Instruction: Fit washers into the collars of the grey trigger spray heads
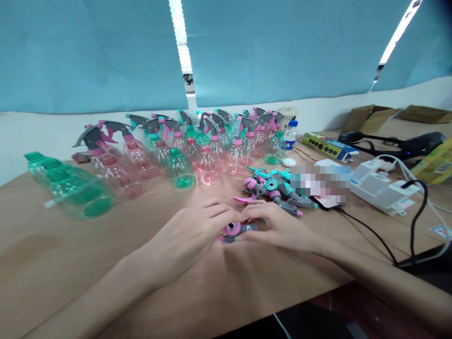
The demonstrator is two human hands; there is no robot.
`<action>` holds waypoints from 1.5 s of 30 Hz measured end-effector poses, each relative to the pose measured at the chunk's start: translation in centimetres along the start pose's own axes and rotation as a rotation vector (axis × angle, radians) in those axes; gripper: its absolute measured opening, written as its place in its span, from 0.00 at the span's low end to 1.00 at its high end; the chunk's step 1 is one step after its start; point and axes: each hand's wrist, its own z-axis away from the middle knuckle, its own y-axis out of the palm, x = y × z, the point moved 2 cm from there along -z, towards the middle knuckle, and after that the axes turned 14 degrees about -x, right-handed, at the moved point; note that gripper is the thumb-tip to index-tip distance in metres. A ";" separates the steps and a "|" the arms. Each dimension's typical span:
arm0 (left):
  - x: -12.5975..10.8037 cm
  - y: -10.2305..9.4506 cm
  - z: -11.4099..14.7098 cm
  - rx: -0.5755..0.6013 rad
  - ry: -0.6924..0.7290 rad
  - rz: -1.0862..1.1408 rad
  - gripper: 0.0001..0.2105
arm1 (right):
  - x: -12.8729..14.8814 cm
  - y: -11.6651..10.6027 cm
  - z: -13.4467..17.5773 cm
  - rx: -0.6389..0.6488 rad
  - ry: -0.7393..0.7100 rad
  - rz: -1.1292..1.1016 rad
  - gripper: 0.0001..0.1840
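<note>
A pink-and-grey trigger spray head [233, 229] is low over the table between my two hands, its round pink collar facing me. My left hand [197, 228] is closed about its left side, with fingertips meeting those of the other hand above it. Curled around the grey part on the right is my right hand [273, 226]. The fingers cover much of the spray head. Just beyond lies a pile of loose spray heads [277, 190] in pink, teal and grey. Capless clear bottles stand behind, among them a green one [181, 169] and a pink one [209, 165].
Several bottles with spray heads fitted [237, 153] stand in rows at the back. Green bottles [76, 190] are at the left. To the right are a phone [326, 200] with a cable, a white power strip [383, 186], a blue-capped Pepsi bottle [290, 135] and a cardboard box [369, 117].
</note>
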 end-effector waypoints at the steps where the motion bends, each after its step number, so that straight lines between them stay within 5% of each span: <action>1: -0.1 0.0 0.0 -0.004 0.001 -0.002 0.13 | 0.0 0.2 0.0 -0.027 0.015 0.015 0.07; 17: 1.5 -0.2 0.9 -0.399 -0.361 -0.136 0.11 | 0.5 1.8 1.0 -0.483 0.033 0.010 0.07; 26: 2.2 0.5 0.4 -0.384 -0.469 0.156 0.09 | 1.4 3.8 1.4 -0.325 0.097 -0.067 0.13; 41: 2.2 1.1 0.9 -0.274 -0.417 0.163 0.06 | 1.5 5.1 1.9 -0.287 -0.217 0.215 0.12; 45: 1.7 1.0 1.2 -0.355 -0.427 0.204 0.07 | 1.1 5.2 1.3 -0.246 -0.207 0.166 0.11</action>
